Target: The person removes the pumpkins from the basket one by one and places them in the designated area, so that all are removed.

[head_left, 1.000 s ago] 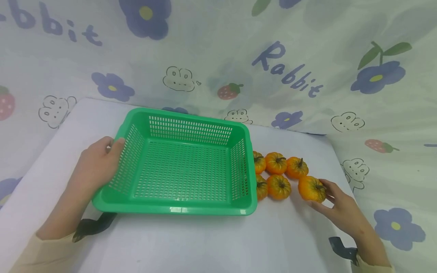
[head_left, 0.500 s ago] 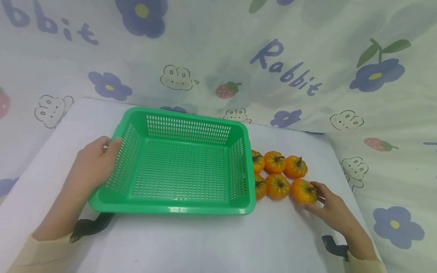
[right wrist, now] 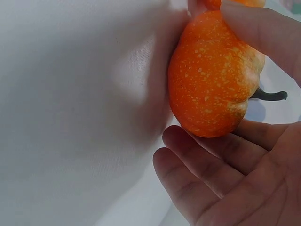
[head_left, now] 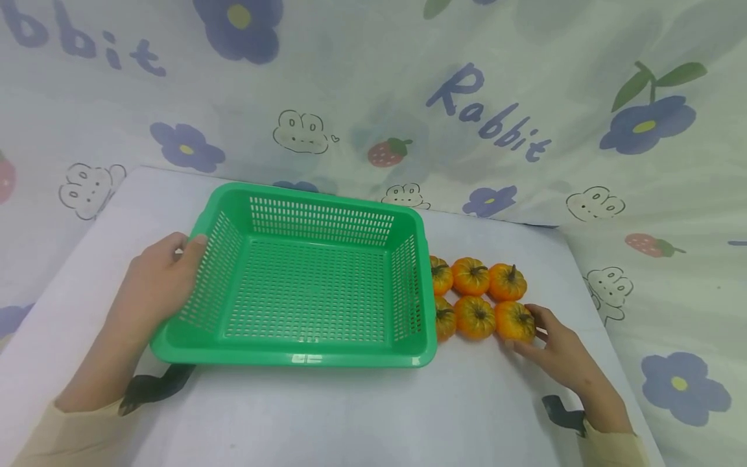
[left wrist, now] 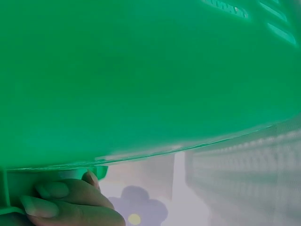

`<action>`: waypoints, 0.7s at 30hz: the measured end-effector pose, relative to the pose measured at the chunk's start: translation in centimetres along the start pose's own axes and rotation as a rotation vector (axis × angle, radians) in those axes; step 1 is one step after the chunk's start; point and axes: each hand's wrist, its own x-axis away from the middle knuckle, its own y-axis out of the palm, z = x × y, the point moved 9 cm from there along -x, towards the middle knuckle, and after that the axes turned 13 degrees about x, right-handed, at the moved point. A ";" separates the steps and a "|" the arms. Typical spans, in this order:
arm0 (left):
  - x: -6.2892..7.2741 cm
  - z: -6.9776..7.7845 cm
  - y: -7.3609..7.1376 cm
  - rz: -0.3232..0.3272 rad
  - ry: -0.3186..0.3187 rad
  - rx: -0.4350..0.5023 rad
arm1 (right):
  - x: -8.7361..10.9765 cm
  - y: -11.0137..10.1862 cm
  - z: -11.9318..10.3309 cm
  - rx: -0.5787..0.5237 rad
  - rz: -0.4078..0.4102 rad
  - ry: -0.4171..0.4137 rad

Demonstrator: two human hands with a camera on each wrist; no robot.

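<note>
My left hand (head_left: 160,279) grips the left rim of a green plastic basket (head_left: 292,358), its thumb over the edge. In the left wrist view, curled fingers (left wrist: 75,207) show beneath the basket's green wall (left wrist: 141,84). At the right, my right hand (head_left: 560,350) holds a small orange pumpkin (head_left: 515,322) between thumb and fingers. That pumpkin (right wrist: 211,75) appears down on the white surface in the right wrist view, its green stem pointing away from it. It sits at the near right end of two rows of similar pumpkins (head_left: 475,318).
The basket's right wall partly hides the leftmost pumpkins (head_left: 441,275). A white-covered table (head_left: 350,415) lies under everything. Behind it hangs a patterned curtain (head_left: 350,78) with rabbits and flowers. Dark straps (head_left: 154,386) cross both wrists.
My right hand has brought its pumpkin leftward and down, up against the front row. The left hand keeps its grip on the basket, which looks almost unmoved.
</note>
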 end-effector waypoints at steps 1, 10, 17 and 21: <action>0.0 0.0 0.0 -0.001 -0.002 0.002 | -0.1 0.0 0.0 -0.001 0.001 0.001; -0.1 -0.2 0.1 -0.020 0.004 -0.004 | -0.2 0.1 0.0 -0.004 -0.004 0.013; -0.6 -0.6 0.7 -0.132 -0.041 0.049 | -0.2 0.0 0.0 0.010 0.000 0.014; -0.9 -0.8 1.1 -0.213 -0.056 0.109 | -0.1 -0.4 -0.1 0.011 0.037 0.005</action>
